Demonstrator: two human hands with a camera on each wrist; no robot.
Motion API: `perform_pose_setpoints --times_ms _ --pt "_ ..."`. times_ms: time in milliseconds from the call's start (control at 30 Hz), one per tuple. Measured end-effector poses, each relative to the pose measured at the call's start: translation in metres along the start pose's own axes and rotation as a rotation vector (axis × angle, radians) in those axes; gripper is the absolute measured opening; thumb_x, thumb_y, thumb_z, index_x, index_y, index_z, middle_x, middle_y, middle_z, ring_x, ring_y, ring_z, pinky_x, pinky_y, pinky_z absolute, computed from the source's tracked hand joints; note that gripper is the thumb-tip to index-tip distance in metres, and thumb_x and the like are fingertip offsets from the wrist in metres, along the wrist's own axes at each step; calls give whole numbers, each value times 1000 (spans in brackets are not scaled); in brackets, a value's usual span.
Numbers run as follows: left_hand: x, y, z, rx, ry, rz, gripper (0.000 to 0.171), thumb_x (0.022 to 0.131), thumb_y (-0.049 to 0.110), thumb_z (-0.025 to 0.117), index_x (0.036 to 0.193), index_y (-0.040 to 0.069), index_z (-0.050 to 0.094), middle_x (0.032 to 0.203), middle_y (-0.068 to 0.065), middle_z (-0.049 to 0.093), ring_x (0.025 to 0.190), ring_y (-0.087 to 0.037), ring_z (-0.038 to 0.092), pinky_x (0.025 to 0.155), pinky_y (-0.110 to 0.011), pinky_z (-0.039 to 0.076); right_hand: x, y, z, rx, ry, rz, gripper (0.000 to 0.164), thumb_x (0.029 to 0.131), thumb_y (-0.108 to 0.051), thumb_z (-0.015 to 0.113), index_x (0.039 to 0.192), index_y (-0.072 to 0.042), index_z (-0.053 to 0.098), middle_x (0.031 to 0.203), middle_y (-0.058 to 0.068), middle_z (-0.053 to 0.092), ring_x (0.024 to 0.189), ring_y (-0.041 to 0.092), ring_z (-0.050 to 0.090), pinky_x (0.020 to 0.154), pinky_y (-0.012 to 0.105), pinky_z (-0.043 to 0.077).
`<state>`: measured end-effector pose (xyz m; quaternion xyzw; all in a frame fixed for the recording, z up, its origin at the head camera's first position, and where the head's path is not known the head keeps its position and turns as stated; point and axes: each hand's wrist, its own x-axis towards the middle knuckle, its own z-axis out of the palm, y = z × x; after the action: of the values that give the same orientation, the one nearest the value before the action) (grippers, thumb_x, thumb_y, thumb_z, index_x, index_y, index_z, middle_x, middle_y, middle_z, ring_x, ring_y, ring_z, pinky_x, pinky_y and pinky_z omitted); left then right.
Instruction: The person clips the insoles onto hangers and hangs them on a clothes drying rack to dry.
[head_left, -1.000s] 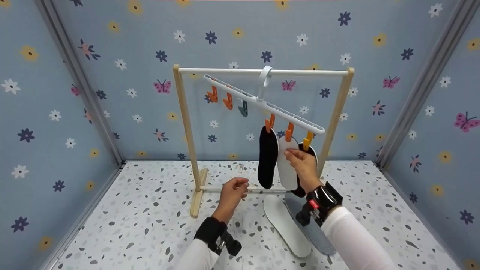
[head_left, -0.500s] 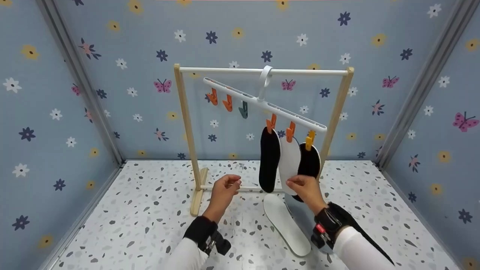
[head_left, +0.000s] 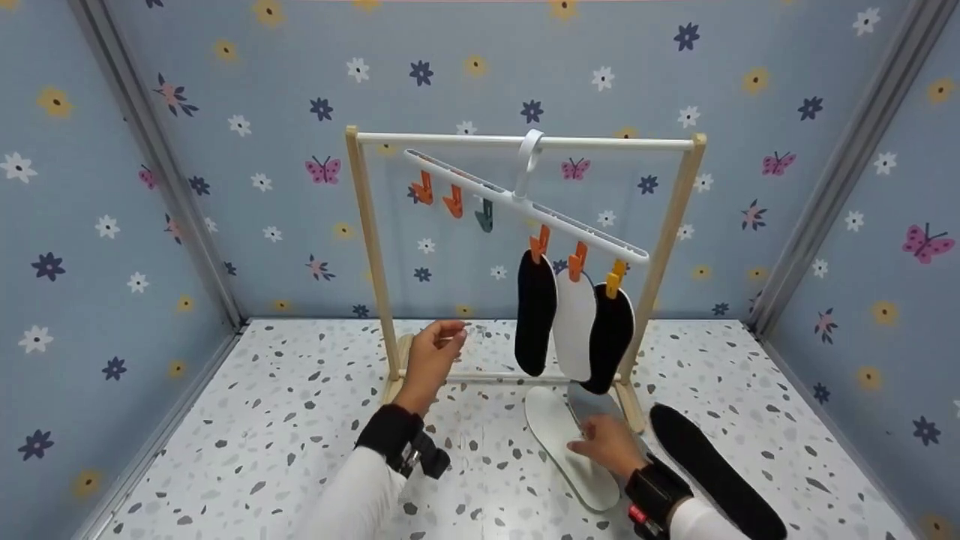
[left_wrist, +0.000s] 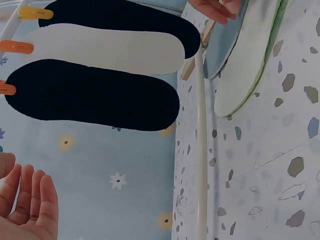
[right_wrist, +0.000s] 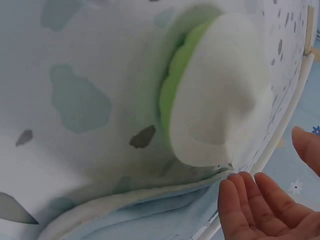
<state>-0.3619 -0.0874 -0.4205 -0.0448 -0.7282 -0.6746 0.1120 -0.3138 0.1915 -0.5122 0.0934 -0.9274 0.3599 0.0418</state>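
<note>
My right hand [head_left: 611, 444] is low over a white insole [head_left: 546, 420] and a grey-blue insole [head_left: 591, 401] lying on the tabletop. In the right wrist view, its fingers [right_wrist: 267, 205] are fairly straight beside the grey-blue insole [right_wrist: 155, 215]; whether they touch it I cannot tell. The white one shows a green edge. Holding nothing, my left hand [head_left: 433, 352] hovers left of the hanging insoles, fingers relaxed. Clipped to the tilted white hanger [head_left: 589, 237] are a black insole [head_left: 535, 319], a white insole [head_left: 574, 330] and another black insole [head_left: 611, 345].
A rack with wooden posts [head_left: 369, 255] and a white top rail [head_left: 450, 139] carries the hanger. Orange clips [head_left: 453, 202] and a dark green clip [head_left: 485, 216] hang on its left side. Another black insole [head_left: 716, 469] lies on the speckled tabletop [head_left: 285, 442] at right.
My right hand has let go of the hanging white insole and moved down to the insoles on the table. My left hand has drifted up and left.
</note>
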Motion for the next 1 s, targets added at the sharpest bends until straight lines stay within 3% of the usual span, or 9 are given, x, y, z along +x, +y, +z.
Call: perform_pose_setpoints --times_ms 33,133,267,533,700,767,833,900,1000 --pt "4 2 -1 10 9 4 22 93 10 58 112 -1 61 110 -18 61 93 -25 59 79 -29 51 -1 1 1 -21 -20 4 29 70 -9 80 67 2 53 58 -3 38 53 12 35 51 27 28" --pt "15 8 -4 39 36 8 22 93 10 58 113 1 61 112 -15 62 96 -27 59 82 -31 50 -7 1 5 -93 -65 10 32 69 -11 81 81 9 59 67 6 54 61 22 50 56 34 41" --pt "30 15 -8 65 57 31 24 94 13 59 116 3 61 114 -12 62 98 -23 57 85 -34 47 -14 2 9 -129 -72 0 52 68 -12 83 106 14 59 99 24 63 93 41 59 84 50 47" --pt "49 39 -3 43 25 57 29 94 15 58 121 5 59 120 -11 59 104 -23 54 90 -35 44 -11 4 11 -41 -72 12 48 64 -9 84 102 10 61 93 16 65 88 33 61 83 48 47" --pt "62 50 4 14 0 60 31 94 15 58 124 7 57 124 -8 57 110 -22 52 94 -35 43 -8 8 10 80 -115 142 60 66 -6 83 115 14 55 109 23 62 103 37 58 90 49 45" --pt "69 51 7 19 3 69 32 94 16 59 126 9 56 124 -6 57 112 -20 52 96 -34 43 -9 13 10 150 -118 185 55 68 -3 81 113 14 56 104 21 63 98 35 59 86 46 48" --pt "73 56 8 27 6 90 34 94 16 59 127 9 55 125 -5 57 114 -19 51 97 -33 42 -11 18 10 250 -124 203 39 69 -1 78 100 12 59 86 12 61 82 26 58 73 38 50" --pt "75 60 9 35 10 115 34 94 16 58 127 8 54 126 -6 56 115 -19 51 98 -33 42 -12 22 10 346 -144 195 26 71 1 75 89 10 58 70 4 50 67 18 49 61 31 43" --pt "79 67 9 42 14 146 36 95 16 58 129 6 53 127 -7 55 117 -19 51 100 -33 40 -14 26 8 477 -204 214 18 76 0 70 81 5 53 64 -1 40 57 12 37 54 25 33"
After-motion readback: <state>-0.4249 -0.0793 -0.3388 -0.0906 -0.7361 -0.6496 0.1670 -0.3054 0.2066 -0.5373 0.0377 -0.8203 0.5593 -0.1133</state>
